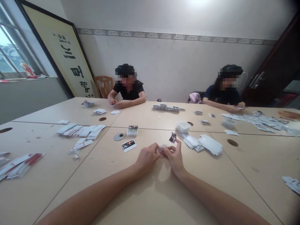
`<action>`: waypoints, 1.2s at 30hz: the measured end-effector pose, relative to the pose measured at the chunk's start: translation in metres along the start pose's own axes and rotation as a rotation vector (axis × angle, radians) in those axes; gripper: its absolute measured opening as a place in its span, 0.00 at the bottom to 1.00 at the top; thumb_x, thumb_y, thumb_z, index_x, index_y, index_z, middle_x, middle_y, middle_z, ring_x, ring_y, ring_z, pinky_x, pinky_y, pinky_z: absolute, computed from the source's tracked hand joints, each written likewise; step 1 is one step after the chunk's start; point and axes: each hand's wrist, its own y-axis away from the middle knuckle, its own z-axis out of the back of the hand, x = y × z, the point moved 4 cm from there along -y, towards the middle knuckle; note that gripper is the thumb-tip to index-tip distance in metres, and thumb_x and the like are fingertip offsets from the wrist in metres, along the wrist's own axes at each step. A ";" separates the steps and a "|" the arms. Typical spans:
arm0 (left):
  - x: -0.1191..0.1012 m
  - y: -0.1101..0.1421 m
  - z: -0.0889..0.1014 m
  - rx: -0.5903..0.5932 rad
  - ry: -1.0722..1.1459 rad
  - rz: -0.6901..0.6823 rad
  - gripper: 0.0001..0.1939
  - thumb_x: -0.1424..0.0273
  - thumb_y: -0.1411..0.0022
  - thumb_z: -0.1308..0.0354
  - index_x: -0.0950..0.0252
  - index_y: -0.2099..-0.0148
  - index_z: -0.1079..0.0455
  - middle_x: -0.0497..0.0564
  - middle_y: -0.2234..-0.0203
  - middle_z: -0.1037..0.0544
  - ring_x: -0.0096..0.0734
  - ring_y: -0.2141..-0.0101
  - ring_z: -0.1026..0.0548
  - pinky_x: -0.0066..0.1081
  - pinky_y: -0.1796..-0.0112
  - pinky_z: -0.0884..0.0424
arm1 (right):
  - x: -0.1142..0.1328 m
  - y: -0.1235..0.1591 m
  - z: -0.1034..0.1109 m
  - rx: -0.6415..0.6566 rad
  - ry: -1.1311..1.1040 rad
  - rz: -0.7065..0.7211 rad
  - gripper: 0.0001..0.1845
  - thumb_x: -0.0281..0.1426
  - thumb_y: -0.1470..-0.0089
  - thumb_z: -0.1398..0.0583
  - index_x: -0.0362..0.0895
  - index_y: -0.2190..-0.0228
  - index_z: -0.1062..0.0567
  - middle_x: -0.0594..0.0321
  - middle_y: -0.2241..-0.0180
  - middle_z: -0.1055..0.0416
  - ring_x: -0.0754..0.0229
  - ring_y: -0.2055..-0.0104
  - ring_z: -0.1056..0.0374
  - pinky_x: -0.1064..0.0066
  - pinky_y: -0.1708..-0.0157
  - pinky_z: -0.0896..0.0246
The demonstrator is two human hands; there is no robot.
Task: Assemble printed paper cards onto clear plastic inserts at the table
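Observation:
My left hand [147,156] and my right hand [175,157] meet over the table in front of me. Their fingers are closed on a small clear plastic piece [161,148], perhaps a little case or sleeve; the fingers partly cover it. A small dark picture card [172,137] stands at the tip of a raised finger of my right hand; whether it is gripped or just touching, I cannot tell. Left of my hands lie a white-bordered photo card [129,145], a clear box [132,131] with a dark picture on top, and a grey disc [119,137].
White paper slips [79,130] lie in stacks at left, with more packets [21,164] nearer the edge. White sheets [208,144] and clear cases [183,127] sit at right. Two people, one in a black shirt [128,90], work across the table [140,200]. Several cable holes [232,142] pierce it.

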 end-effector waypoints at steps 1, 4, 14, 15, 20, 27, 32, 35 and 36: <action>0.001 0.000 -0.001 0.001 0.014 0.000 0.06 0.72 0.39 0.53 0.63 0.66 0.35 0.48 0.74 0.27 0.31 0.74 0.31 0.30 0.70 0.42 | 0.001 0.000 0.000 0.001 -0.003 -0.004 0.41 0.41 0.53 0.32 0.50 0.45 0.46 0.70 0.72 0.27 0.55 0.68 0.23 0.61 0.61 0.26; 0.003 -0.001 -0.002 -0.016 0.111 0.013 0.09 0.67 0.36 0.51 0.63 0.66 0.33 0.48 0.72 0.24 0.31 0.71 0.28 0.30 0.68 0.37 | 0.003 0.000 -0.001 0.021 -0.063 -0.039 0.42 0.41 0.53 0.33 0.51 0.43 0.48 0.69 0.71 0.26 0.54 0.67 0.23 0.60 0.62 0.25; 0.007 -0.006 -0.001 -0.004 0.445 -0.007 0.14 0.61 0.33 0.50 0.63 0.57 0.26 0.50 0.64 0.20 0.31 0.66 0.22 0.28 0.64 0.27 | 0.008 -0.003 -0.003 0.049 -0.281 -0.168 0.42 0.36 0.49 0.35 0.56 0.40 0.50 0.65 0.65 0.23 0.54 0.61 0.22 0.65 0.63 0.24; 0.007 -0.006 -0.001 0.000 0.451 -0.014 0.14 0.61 0.33 0.49 0.63 0.57 0.26 0.51 0.63 0.20 0.31 0.66 0.22 0.29 0.63 0.27 | 0.007 -0.003 -0.003 0.046 -0.288 -0.175 0.41 0.37 0.49 0.35 0.57 0.40 0.50 0.65 0.65 0.23 0.54 0.61 0.22 0.65 0.64 0.24; 0.004 -0.006 0.000 -0.004 0.439 -0.029 0.14 0.60 0.34 0.48 0.64 0.58 0.26 0.51 0.64 0.20 0.31 0.65 0.22 0.29 0.63 0.27 | 0.008 -0.003 -0.005 0.122 -0.280 -0.151 0.43 0.40 0.50 0.34 0.55 0.40 0.51 0.65 0.65 0.23 0.52 0.62 0.22 0.61 0.65 0.24; 0.005 -0.006 -0.001 0.027 0.449 -0.018 0.16 0.58 0.34 0.47 0.64 0.56 0.27 0.52 0.63 0.20 0.32 0.64 0.22 0.28 0.64 0.27 | 0.008 -0.003 -0.004 0.139 -0.242 -0.124 0.43 0.41 0.51 0.34 0.53 0.40 0.48 0.66 0.67 0.22 0.55 0.64 0.22 0.64 0.64 0.25; 0.005 -0.007 0.001 -0.002 0.423 0.000 0.15 0.60 0.33 0.50 0.63 0.58 0.26 0.50 0.64 0.20 0.31 0.65 0.23 0.28 0.63 0.30 | 0.012 -0.002 -0.006 0.163 -0.216 -0.109 0.42 0.41 0.48 0.36 0.54 0.38 0.51 0.68 0.67 0.23 0.57 0.68 0.23 0.64 0.66 0.25; 0.005 -0.009 0.004 -0.024 0.413 0.037 0.15 0.61 0.32 0.51 0.63 0.61 0.27 0.49 0.67 0.20 0.31 0.67 0.24 0.28 0.64 0.31 | 0.012 -0.002 -0.007 0.159 -0.230 -0.130 0.40 0.40 0.46 0.39 0.55 0.38 0.51 0.68 0.67 0.23 0.56 0.69 0.23 0.64 0.68 0.25; 0.005 -0.009 0.004 -0.028 0.410 0.038 0.15 0.61 0.32 0.51 0.63 0.61 0.27 0.49 0.67 0.21 0.31 0.67 0.24 0.28 0.65 0.32 | 0.012 -0.002 -0.007 0.154 -0.237 -0.137 0.39 0.39 0.46 0.39 0.55 0.38 0.51 0.68 0.67 0.23 0.56 0.69 0.23 0.64 0.69 0.24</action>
